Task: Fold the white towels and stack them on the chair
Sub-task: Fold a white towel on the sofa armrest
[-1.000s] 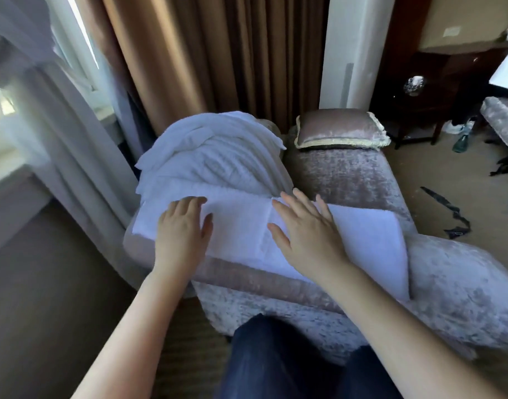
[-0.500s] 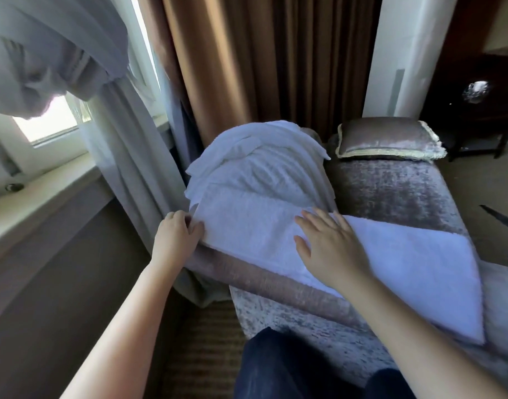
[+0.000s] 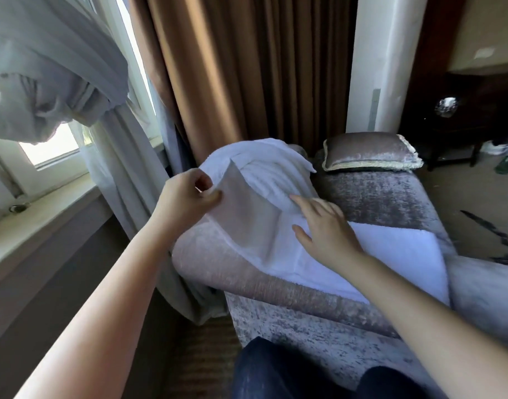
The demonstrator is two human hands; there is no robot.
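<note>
You are pinching the left end of the white towel in your left hand and lifting it. Your right hand, fingers straight, is pressing the towel's middle flat on the chair. This fold looks to be only beginning. The unfolded heap is lying just behind, and no finished stack is showing. Open seat is lying to the right, while the curtain is crowding the left edge.

A living or hotel room is indicated by brown drapes, a crushed-velvet chair and a fringed cushion.

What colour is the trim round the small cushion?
Cream; it edges the grey-mauve velvet cushion, clearest in the head view.
</note>
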